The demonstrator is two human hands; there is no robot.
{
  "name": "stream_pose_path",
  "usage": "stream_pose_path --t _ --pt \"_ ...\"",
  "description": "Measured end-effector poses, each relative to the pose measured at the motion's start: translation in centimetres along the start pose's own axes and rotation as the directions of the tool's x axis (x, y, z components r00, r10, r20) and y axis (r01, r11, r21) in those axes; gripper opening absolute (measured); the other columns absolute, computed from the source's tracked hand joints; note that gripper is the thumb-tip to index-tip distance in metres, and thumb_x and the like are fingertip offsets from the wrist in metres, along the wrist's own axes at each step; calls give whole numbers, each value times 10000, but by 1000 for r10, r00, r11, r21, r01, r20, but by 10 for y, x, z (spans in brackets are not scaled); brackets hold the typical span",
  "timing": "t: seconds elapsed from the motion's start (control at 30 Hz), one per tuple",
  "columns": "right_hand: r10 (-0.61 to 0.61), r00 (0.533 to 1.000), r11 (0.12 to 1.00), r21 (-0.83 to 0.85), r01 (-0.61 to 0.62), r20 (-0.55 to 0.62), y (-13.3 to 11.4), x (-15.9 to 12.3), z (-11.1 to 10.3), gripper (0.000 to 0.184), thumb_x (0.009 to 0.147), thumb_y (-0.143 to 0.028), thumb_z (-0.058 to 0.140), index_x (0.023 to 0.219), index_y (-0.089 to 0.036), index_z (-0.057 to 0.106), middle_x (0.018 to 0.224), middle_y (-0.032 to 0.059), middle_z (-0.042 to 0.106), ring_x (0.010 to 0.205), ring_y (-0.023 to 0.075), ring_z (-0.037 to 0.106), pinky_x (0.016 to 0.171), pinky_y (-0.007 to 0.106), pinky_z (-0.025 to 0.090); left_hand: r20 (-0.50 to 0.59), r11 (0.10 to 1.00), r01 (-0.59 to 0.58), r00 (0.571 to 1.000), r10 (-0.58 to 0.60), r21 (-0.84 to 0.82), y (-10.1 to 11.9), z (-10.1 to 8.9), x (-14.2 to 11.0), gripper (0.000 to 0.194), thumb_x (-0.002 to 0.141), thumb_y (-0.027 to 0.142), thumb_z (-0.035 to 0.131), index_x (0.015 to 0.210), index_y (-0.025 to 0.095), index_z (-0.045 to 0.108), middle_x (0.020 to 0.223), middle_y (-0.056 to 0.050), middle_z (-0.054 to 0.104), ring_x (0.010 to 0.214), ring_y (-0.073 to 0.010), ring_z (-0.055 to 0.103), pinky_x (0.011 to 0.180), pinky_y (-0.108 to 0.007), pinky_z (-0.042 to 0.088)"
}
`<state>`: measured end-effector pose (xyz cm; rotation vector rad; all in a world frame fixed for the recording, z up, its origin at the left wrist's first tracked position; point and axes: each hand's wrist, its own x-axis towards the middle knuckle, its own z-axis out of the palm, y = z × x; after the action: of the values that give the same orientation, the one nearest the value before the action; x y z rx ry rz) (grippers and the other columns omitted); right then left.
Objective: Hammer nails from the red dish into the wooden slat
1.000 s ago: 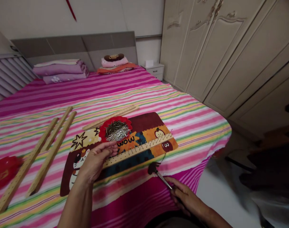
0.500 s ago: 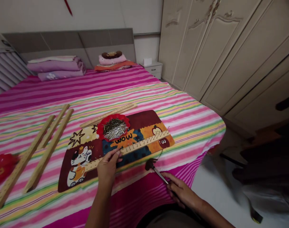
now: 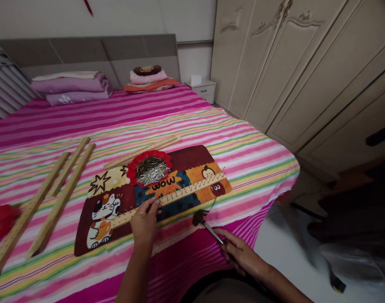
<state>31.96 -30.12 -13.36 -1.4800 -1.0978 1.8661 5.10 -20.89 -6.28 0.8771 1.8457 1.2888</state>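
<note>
My left hand (image 3: 145,221) rests over a pale wooden strip (image 3: 124,217), thumb and forefinger pinched together at its surface; whatever is between the fingertips is too small to make out. From those fingertips to the strip's right end stands a row of several nails (image 3: 192,186). In my right hand (image 3: 239,252) is a hammer (image 3: 211,230), gripped by its handle, with the dark head low over the bed and apart from the strip. A red scalloped bowl (image 3: 131,176) full of loose nails (image 3: 152,170) sits just beyond the strip. Under both lies a printed mat (image 3: 188,162).
Several more wooden strips (image 3: 66,198) lie to the left, and others (image 3: 143,152) behind the bowl. A second red dish (image 3: 1,221) is at the far left. The striped bedspread (image 3: 243,155) drops off at the right, toward a wardrobe (image 3: 274,63). Folded bedding (image 3: 72,88) is by the headboard.
The view has shifted slightly, so everything sits a little further left. Both hands, the hammer and the strip keep the same places relative to each other.
</note>
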Motion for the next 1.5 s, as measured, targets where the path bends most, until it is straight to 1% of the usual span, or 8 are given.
stream_pose_path --t 0.37,0.57,0.8,0.93,1.03,1.27,1.4,1.5 --pt "1 1000 1000 25 -1 -7 0 0 1 624 776 -363 459 1370 -180 409 557 -91 460 331 51 314 276 134 197 13 981 -128 992 128 143 -15 4 3 355 664 479 595 864 208 705 879 -40 697 634 -147 630 655 -289 527" --pt "-85 996 996 -33 86 29 -6 -9 7 567 781 -374 493 1309 -167 495 542 -91 409 393 62 309 366 174 216 -22 991 -62 998 65 118 -19 6 1 368 643 498 597 863 220 695 784 -22 686 593 -153 602 601 -281 497" --pt "-248 956 960 -89 264 156 -78 -33 40 482 896 -296 439 1370 -209 444 595 -63 431 483 88 358 449 208 260 -19 914 -302 948 319 272 -22 3 1 260 711 432 543 750 223 694 839 -38 684 830 -194 617 800 -311 473" --pt "-351 924 908 -185 376 155 -121 -24 63 428 904 -236 435 1327 -210 492 601 -67 389 513 87 318 476 213 257 -9 893 -342 933 360 293 -21 1 2 234 724 383 528 746 216 690 820 -43 680 806 -187 619 761 -291 475" --pt "-405 900 866 -247 434 160 -136 -11 75 451 893 -216 440 1342 -207 480 602 -63 423 517 90 350 486 217 285 -7 879 -370 921 390 302 -24 0 3 215 735 362 530 746 214 685 809 -42 679 792 -180 618 752 -279 474" --pt "-355 924 891 -249 381 144 -137 -5 83 449 862 -223 450 1304 -190 521 598 -63 427 506 88 362 478 214 294 -5 862 -415 900 435 292 -29 -1 4 184 749 322 516 732 218 668 773 -34 667 752 -167 609 705 -264 468" --pt "-341 931 911 -200 361 130 -124 -22 65 481 878 -298 444 1347 -193 474 578 -69 419 487 84 346 465 213 276 -14 876 -402 907 420 266 -27 0 4 211 745 360 519 744 218 674 810 -43 683 793 -178 623 749 -281 484" --pt "-220 971 961 -150 233 97 -99 -27 45 592 845 -387 451 1396 -173 407 539 -79 421 395 74 329 388 200 234 -2 883 -375 920 392 280 -24 0 1 228 736 379 528 760 211 680 814 -47 686 783 -181 627 745 -290 491"
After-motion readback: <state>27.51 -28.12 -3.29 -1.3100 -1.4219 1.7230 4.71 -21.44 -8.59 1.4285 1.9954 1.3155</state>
